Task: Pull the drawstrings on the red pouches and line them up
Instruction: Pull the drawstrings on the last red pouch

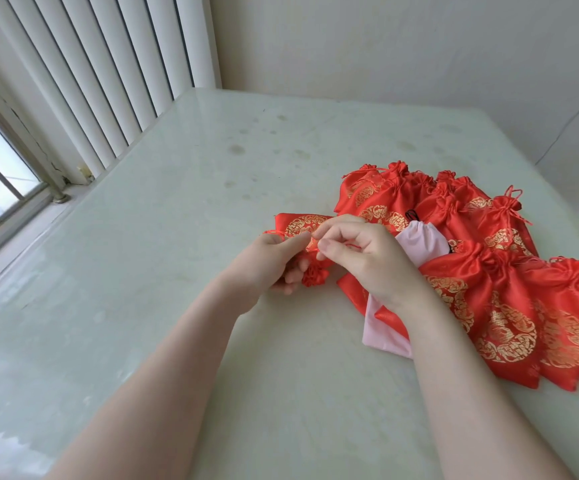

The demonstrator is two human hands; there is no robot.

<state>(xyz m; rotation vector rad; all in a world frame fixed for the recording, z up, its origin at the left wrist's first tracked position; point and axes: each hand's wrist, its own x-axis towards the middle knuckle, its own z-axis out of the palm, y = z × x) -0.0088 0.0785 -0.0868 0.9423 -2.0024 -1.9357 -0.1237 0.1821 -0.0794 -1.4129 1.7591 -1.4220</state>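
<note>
A red satin pouch (298, 223) with gold print lies on the pale table (177, 237), its gathered neck (315, 276) toward me. My left hand (270, 261) grips that bunched neck from the left. My right hand (364, 254) pinches a thin red drawstring (352, 244) just right of it, thumb and forefinger close together. Several more red pouches (510, 306) with closed necks lie in a loose heap to the right, partly under my right wrist.
A pale pink cloth bag (416, 242) lies among the red heap, with another pink piece (385, 334) under my right forearm. Vertical blinds (108, 81) and a window run along the table's left edge. A wall stands behind the table.
</note>
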